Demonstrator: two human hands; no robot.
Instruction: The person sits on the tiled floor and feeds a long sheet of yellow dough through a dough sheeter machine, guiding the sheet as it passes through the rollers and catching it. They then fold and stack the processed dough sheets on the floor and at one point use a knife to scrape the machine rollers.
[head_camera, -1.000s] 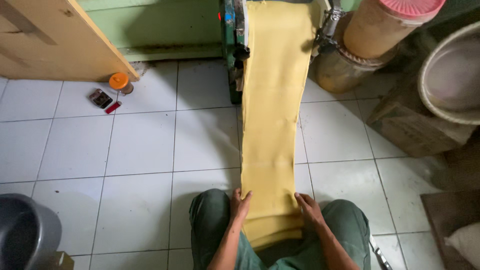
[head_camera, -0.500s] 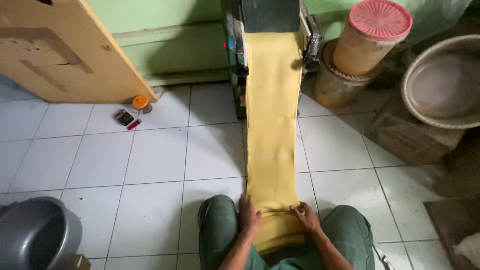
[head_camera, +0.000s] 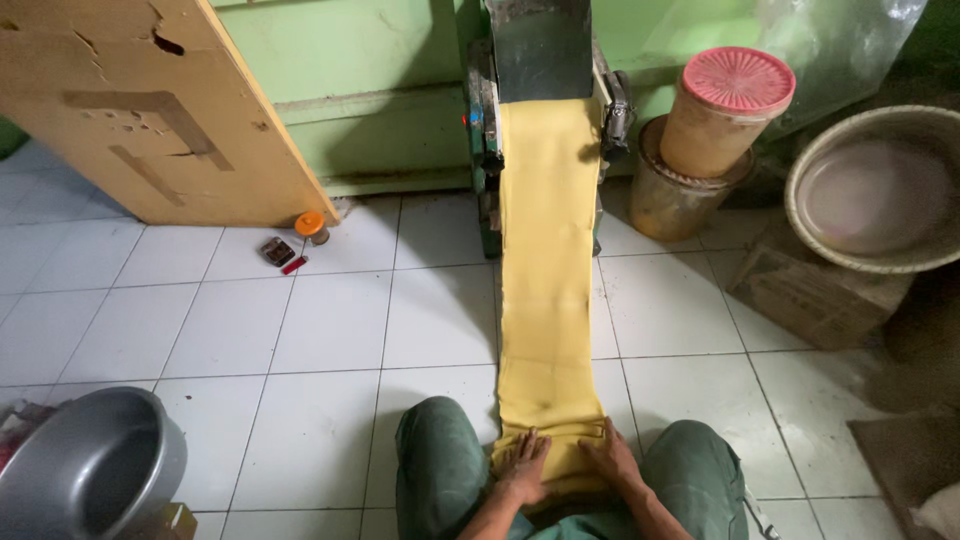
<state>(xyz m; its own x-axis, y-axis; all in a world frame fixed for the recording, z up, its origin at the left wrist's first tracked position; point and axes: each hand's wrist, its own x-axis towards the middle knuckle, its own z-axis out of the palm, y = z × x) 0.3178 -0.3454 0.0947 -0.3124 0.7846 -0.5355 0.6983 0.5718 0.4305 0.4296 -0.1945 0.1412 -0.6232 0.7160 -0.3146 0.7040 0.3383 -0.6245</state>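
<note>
A long yellow sheet of dough (head_camera: 548, 260) runs from a green roller machine (head_camera: 540, 70) at the wall down over the white tiled floor to my lap. My left hand (head_camera: 524, 468) lies flat on the sheet's left part near its end, fingers spread. Beside it, my right hand (head_camera: 610, 458) presses on the right part of the sheet. Both hands rest between my knees, which are in green trousers (head_camera: 440, 460). The sheet's end bunches in folds under my hands.
A metal pot (head_camera: 85, 465) stands at the lower left. A wooden board (head_camera: 150, 110) leans on the green wall. A small orange-capped bottle (head_camera: 312, 227) and small items lie below it. A pink-lidded tub (head_camera: 720, 110), a round basket (head_camera: 875, 185) and a cardboard box (head_camera: 810, 295) stand at right.
The view has tilted up, showing more of the machine. My hands have slid closer together on the dough's end, which has gathered more folds on my lap.
</note>
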